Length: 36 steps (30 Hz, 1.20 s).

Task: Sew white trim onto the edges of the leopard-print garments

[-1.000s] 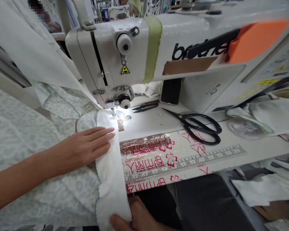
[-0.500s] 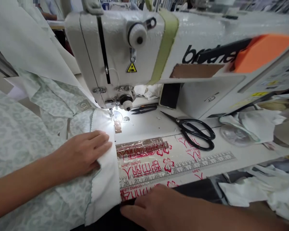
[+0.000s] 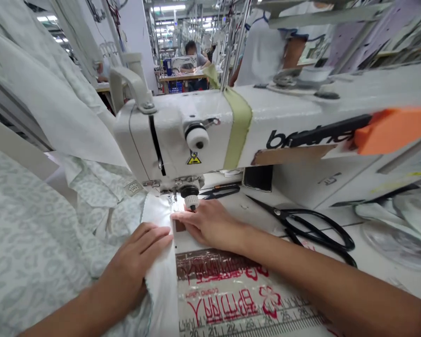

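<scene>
My left hand (image 3: 135, 262) lies flat, fingers stretched out, on the white fabric edge (image 3: 161, 290) of a pale green patterned garment (image 3: 31, 252). My right hand (image 3: 205, 222) reaches in from the right, its fingers pressed together against the fabric right at the presser foot (image 3: 177, 203) of the white sewing machine (image 3: 231, 126). Whether those fingers pinch the cloth I cannot make out. The lit needle area sits just above both hands.
Large black scissors (image 3: 312, 227) lie on the table to the right, small thread snips (image 3: 219, 191) behind my right hand. A taped ruler strip (image 3: 231, 304) with red print covers the table front. Fabric hangs at the left. Other people work at benches far behind.
The view tilted up. My right hand moved from the table's front edge up to the presser foot. My left hand stayed on the white fabric edge.
</scene>
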Motion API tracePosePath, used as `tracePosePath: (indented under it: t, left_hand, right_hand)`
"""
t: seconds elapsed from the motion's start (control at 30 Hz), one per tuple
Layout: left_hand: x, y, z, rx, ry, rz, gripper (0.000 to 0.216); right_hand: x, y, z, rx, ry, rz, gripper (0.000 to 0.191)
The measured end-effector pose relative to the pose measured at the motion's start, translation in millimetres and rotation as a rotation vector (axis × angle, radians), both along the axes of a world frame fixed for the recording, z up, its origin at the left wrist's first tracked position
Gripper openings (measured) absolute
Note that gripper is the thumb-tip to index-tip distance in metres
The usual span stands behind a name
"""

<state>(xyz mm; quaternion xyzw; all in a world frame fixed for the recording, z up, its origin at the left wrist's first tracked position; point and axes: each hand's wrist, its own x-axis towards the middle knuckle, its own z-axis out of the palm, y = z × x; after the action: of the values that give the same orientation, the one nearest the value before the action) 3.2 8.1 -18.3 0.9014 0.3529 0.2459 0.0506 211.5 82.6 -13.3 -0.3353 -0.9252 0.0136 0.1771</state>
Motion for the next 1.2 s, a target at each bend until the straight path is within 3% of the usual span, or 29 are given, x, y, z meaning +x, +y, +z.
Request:
tracePosePath:
  t: [0.23,0.4,0.57,0.77,0.87,1.0,1.1,1.2]
  left_hand:
    - [0,-2,11.8,0.089,0.301,-0.1,0.042]
    - [-2,5,19.6,0.145,0.26,-0.177,0.039]
    - [-20,12,31.5,0.045,0.308,-0.211,0.04]
    - [-30,19,39.7,0.042,0.347,-0.245,0.041]
    - [-31,21,38.0,0.014,0.342,-0.259,0.041]
    - [-24,12,23.0,0.015,0.284,-0.258,0.037]
    - [-19,2,11.5,0.045,0.26,-0.168,0.044]
    - [-13,-2,4.9,0.042,0.12,0.07,0.048]
  right_hand:
    - [2,1,-0.7,-0.029,-0.006,0.016,0.029]
    - [3,1,-1.9,-0.072,0.051,0.02,0.029]
    - [5,1,-1.7,-0.088,0.096,0.022,0.026]
    - [5,1,-0.2,-0.089,0.071,0.02,0.027]
    - [4,1,-2.0,-0.066,0.061,0.009,0.029]
    - [5,0,-2.8,-0.07,0.062,0.009,0.028]
    - [5,0,-2.2,-0.073,0.064,0.025,0.025]
    - [5,-1,-3.2,-0.041,0.055,0.043,0.024]
